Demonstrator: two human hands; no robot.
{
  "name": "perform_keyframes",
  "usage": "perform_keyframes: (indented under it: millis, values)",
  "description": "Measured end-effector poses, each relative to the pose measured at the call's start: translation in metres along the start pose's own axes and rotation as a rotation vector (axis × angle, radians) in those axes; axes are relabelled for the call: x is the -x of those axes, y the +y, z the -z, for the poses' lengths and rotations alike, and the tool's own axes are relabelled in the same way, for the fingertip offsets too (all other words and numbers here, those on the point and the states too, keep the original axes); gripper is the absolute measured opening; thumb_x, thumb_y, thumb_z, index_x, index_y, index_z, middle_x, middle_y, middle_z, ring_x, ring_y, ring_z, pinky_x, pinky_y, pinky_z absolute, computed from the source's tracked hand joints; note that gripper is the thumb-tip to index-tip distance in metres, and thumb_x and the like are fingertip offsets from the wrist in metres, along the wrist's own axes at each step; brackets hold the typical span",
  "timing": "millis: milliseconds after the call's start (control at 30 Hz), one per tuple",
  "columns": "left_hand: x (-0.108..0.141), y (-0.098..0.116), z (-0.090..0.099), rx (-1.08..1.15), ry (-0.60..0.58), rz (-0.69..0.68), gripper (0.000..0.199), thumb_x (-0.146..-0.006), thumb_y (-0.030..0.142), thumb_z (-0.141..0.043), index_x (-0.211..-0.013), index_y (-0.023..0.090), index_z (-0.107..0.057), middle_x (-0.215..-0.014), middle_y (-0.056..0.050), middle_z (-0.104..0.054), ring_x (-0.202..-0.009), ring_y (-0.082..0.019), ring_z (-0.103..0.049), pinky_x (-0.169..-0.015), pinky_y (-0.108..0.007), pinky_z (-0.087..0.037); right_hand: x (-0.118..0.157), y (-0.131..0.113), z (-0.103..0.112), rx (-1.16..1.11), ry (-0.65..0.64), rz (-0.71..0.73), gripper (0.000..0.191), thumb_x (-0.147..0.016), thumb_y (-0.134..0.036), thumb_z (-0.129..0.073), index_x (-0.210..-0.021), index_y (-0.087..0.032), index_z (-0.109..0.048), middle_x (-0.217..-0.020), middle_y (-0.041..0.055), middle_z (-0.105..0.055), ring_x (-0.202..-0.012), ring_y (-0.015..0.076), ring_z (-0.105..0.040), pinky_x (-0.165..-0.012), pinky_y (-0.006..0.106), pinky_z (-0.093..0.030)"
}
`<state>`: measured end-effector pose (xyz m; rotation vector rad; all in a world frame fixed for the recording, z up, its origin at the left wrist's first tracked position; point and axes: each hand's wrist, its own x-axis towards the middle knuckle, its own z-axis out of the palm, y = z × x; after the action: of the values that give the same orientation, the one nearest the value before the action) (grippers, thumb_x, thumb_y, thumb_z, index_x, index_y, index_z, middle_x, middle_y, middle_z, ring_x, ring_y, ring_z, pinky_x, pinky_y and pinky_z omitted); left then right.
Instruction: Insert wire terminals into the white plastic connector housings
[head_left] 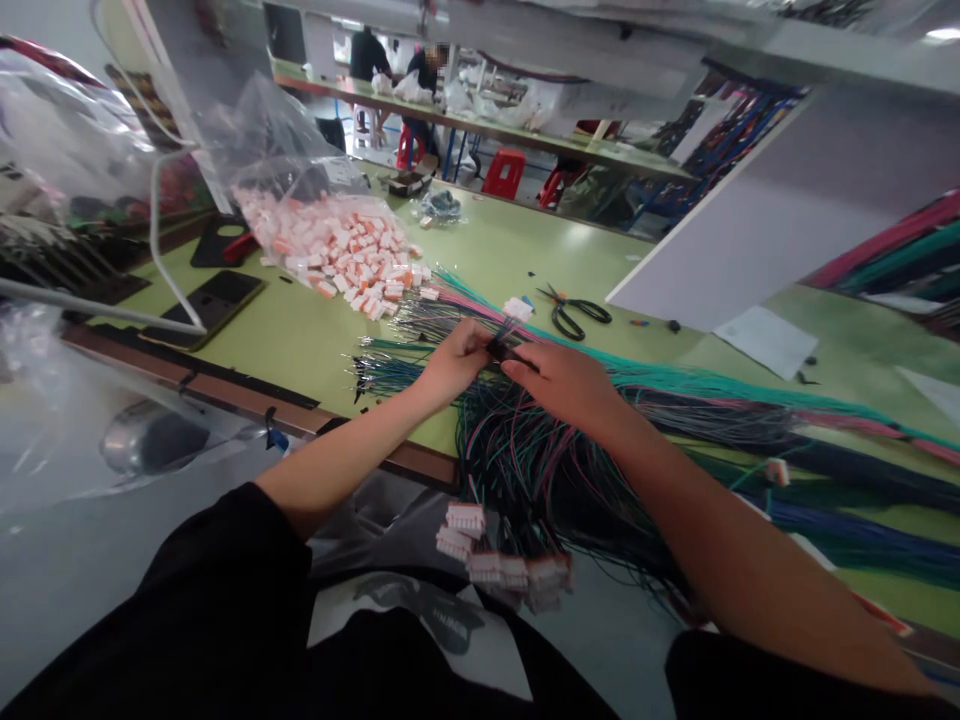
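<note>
Over the wires on the bench, my left hand [459, 358] pinches a short wire bundle just below a white connector [517, 309]. My right hand [562, 378] is closed close beside it, thumb and fingers on the same bundle. A dark wrapping [504, 350] shows on the bundle between the hands; whether it is tape or a sleeve I cannot tell. Underneath spread many loose wires [555, 440] in green, pink and black. Several finished-looking white connectors [487, 568] dangle over the bench's front edge on their wires.
Orange-and-white connectors [360, 245] spill from a clear plastic bag at left. Black-handled scissors [574, 312] lie beyond my hands. A white panel [720, 210] stands at right, and a white metal frame [161, 230] juts in at left. Two people are at a far bench.
</note>
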<state>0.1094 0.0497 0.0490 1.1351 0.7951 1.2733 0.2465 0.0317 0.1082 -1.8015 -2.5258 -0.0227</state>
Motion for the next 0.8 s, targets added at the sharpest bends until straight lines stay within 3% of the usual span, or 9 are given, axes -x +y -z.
perform_keyframes:
  millis: [100, 233, 333, 433, 533, 700, 800]
  values:
    - [0.001, 0.000, 0.000, -0.009, -0.020, -0.018, 0.024, -0.067, -0.006, -0.049, -0.068, 0.017, -0.044, -0.055, 0.009, -0.046, -0.052, -0.006, -0.043, -0.054, -0.020, -0.033, 0.001, -0.003, 0.000, 0.023, 0.007, -0.018, 0.029, -0.087, -0.038, -0.044, -0.065, -0.021, -0.052, -0.067, 0.0041, -0.060, -0.063, 0.0172, -0.053, -0.050, 0.026, -0.023]
    - [0.002, -0.001, 0.001, -0.020, -0.009, -0.049, 0.017, -0.075, 0.005, -0.054, -0.067, 0.017, -0.046, -0.052, 0.009, -0.044, -0.049, -0.006, -0.039, -0.053, -0.020, -0.030, 0.004, -0.004, -0.001, 0.035, 0.029, -0.002, 0.028, -0.088, -0.038, -0.044, -0.068, -0.021, -0.055, -0.070, 0.0051, -0.063, -0.065, 0.0182, -0.055, -0.050, 0.027, -0.023]
    - [0.002, -0.001, 0.002, 0.007, 0.001, -0.003, 0.017, -0.078, 0.008, -0.054, -0.065, 0.017, -0.046, -0.050, 0.008, -0.046, -0.045, -0.005, -0.037, -0.049, -0.019, -0.027, 0.003, 0.004, 0.002, -0.034, -0.002, 0.045, 0.027, -0.086, -0.040, -0.047, -0.071, -0.022, -0.059, -0.072, 0.0052, -0.065, -0.064, 0.0184, -0.056, -0.051, 0.028, -0.028]
    - [0.002, 0.000, 0.003, 0.059, -0.020, 0.057, 0.017, -0.079, 0.011, -0.055, -0.064, 0.017, -0.047, -0.048, 0.008, -0.047, -0.041, -0.004, -0.035, -0.045, -0.019, -0.023, -0.002, 0.018, 0.008, -0.221, 0.074, 0.020, 0.027, -0.080, -0.044, -0.055, -0.090, -0.022, -0.065, -0.086, 0.0062, -0.068, -0.065, 0.0176, -0.057, -0.055, 0.030, -0.038]
    - [0.003, 0.002, 0.004, 0.083, -0.054, 0.076, 0.017, -0.079, 0.011, -0.055, -0.064, 0.016, -0.049, -0.047, 0.008, -0.046, -0.039, -0.004, -0.033, -0.042, -0.019, -0.019, -0.008, 0.023, 0.012, -0.428, 0.194, -0.065, 0.044, -0.077, -0.043, -0.059, -0.115, -0.020, -0.060, -0.099, 0.0080, -0.068, -0.064, 0.0169, -0.058, -0.058, 0.032, -0.043]
    - [0.003, 0.001, 0.002, 0.069, -0.066, 0.114, 0.018, -0.079, 0.011, -0.055, -0.064, 0.016, -0.049, -0.045, 0.008, -0.047, -0.036, -0.003, -0.031, -0.041, -0.019, -0.018, -0.014, 0.009, 0.007, -0.585, 0.170, -0.121, 0.025, -0.082, -0.036, -0.052, -0.095, -0.019, -0.064, -0.062, 0.0012, -0.060, -0.052, 0.0153, -0.055, -0.057, 0.032, -0.044]
    - [0.002, -0.001, 0.002, 0.084, -0.052, 0.098, 0.017, -0.079, 0.010, -0.055, -0.065, 0.016, -0.049, -0.046, 0.008, -0.048, -0.035, -0.003, -0.031, -0.040, -0.019, -0.019, -0.016, 0.001, 0.004, -0.579, 0.243, -0.191, 0.020, -0.081, -0.034, -0.053, -0.089, -0.019, -0.062, -0.060, 0.0001, -0.059, -0.051, 0.0149, -0.055, -0.058, 0.031, -0.044]
